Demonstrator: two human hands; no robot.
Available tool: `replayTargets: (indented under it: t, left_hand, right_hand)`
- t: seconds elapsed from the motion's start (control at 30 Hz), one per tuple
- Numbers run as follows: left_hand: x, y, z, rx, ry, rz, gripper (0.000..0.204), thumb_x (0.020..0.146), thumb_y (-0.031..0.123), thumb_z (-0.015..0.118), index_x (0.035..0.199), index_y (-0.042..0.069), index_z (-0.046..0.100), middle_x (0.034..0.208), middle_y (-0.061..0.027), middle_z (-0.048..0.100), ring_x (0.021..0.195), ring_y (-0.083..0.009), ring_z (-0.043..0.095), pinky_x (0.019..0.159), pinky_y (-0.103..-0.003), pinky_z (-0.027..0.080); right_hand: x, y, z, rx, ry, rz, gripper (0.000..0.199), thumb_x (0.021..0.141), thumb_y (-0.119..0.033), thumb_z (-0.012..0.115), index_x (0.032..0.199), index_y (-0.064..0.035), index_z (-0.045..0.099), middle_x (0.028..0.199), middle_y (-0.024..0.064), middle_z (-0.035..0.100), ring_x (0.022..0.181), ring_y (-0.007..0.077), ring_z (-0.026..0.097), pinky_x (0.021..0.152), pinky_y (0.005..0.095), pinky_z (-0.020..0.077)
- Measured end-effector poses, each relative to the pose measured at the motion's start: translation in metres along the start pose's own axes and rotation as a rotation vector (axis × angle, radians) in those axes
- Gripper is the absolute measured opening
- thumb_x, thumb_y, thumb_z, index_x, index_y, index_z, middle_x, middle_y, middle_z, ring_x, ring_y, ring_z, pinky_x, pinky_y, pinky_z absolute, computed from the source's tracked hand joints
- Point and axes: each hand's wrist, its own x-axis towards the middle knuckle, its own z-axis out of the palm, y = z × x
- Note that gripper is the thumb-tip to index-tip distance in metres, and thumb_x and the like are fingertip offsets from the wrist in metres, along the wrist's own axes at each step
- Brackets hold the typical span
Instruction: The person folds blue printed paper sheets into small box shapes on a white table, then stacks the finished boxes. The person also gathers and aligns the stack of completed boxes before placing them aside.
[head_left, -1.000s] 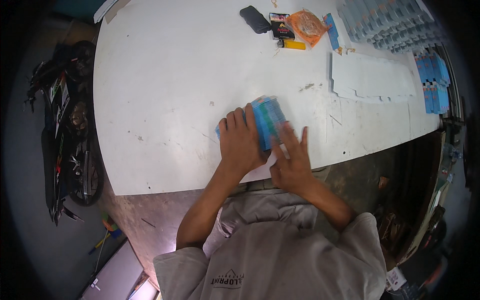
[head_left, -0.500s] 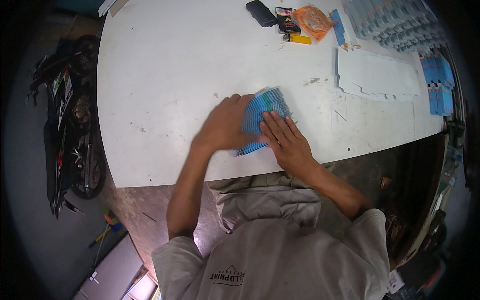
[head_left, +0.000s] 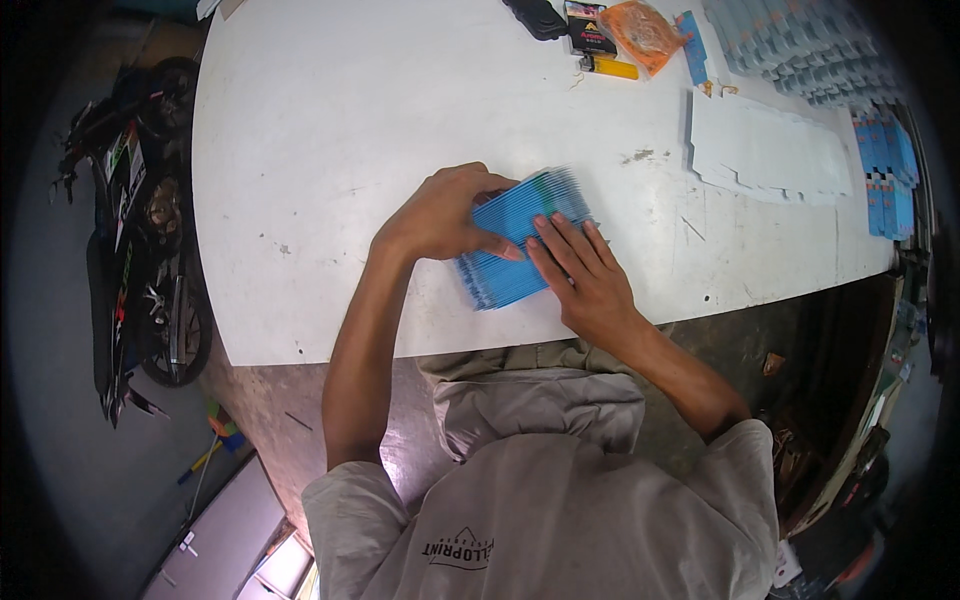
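A fanned stack of thin blue printed card pieces (head_left: 502, 283) lies on the white table near its front edge, its layers slightly offset like steps. My left hand (head_left: 440, 212) grips the left side of the stack, thumb across the top and fingers around the far left edge, partly hidden. Flat over the right part rests my right hand (head_left: 592, 280), its fingers stretched out and touching the cards. A green band shows near the far end of the stack.
Along the far side of the white table (head_left: 320, 130) lie a black pouch (head_left: 537, 18), a dark pack (head_left: 590, 28), a yellow lighter (head_left: 612, 68) and an orange packet (head_left: 645, 38). To the right are white die-cut sheets (head_left: 765, 150) and stacked grey-blue cartons (head_left: 800, 45). A motorcycle (head_left: 150, 240) stands left.
My left hand has shifted slightly left and its thumb now lies over the cards. The stack looks more spread out toward the left. My right hand has moved slightly right.
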Motion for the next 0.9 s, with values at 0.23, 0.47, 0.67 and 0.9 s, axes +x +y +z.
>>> replayTargets:
  t: [0.23, 0.47, 0.67, 0.9]
  left_hand:
    - [-0.002, -0.004, 0.0, 0.003, -0.006, 0.01, 0.081, 0.064, 0.04, 0.097, 0.134, 0.009, 0.071, 0.116, -0.0157, 0.07, 0.113, -0.0337, 0.067, 0.098, -0.043, 0.054]
    - [-0.006, 0.0, 0.013, 0.182, 0.114, 0.125, 0.053, 0.078, 0.023, 0.087, 0.125, 0.003, 0.07, 0.107, -0.0184, 0.074, 0.099, -0.0371, 0.072, 0.091, -0.045, 0.056]
    - [-0.007, 0.013, 0.026, 0.363, 0.117, 0.11, 0.031, 0.081, 0.018, 0.081, 0.104, 0.0, 0.072, 0.1, -0.0189, 0.075, 0.092, -0.0386, 0.072, 0.083, -0.047, 0.058]
    - [-0.008, 0.007, 0.02, 0.213, 0.145, 0.145, 0.042, 0.085, 0.03, 0.083, 0.114, 0.0, 0.074, 0.099, -0.0215, 0.074, 0.095, -0.04, 0.071, 0.086, -0.047, 0.056]
  right_hand:
    - [0.0, 0.002, 0.002, 0.053, 0.05, -0.022, 0.063, 0.085, -0.001, 0.063, 0.148, -0.0004, 0.053, 0.157, 0.0196, 0.045, 0.147, 0.0391, 0.043, 0.121, 0.0608, 0.0344]
    - [0.003, 0.002, 0.0, 0.025, 0.124, -0.08, 0.055, 0.084, -0.006, 0.066, 0.138, 0.0037, 0.059, 0.135, 0.0192, 0.056, 0.129, 0.0393, 0.056, 0.117, 0.0625, 0.0402]
    - [0.013, 0.004, -0.002, 0.047, 0.143, -0.102, 0.046, 0.082, -0.007, 0.065, 0.126, 0.0053, 0.064, 0.125, 0.0172, 0.062, 0.118, 0.0369, 0.061, 0.109, 0.0573, 0.047]
    - [0.009, 0.01, 0.002, 0.066, 0.246, -0.11, 0.046, 0.076, 0.005, 0.069, 0.122, 0.0007, 0.071, 0.124, 0.0121, 0.063, 0.112, 0.0312, 0.061, 0.104, 0.052, 0.0498]
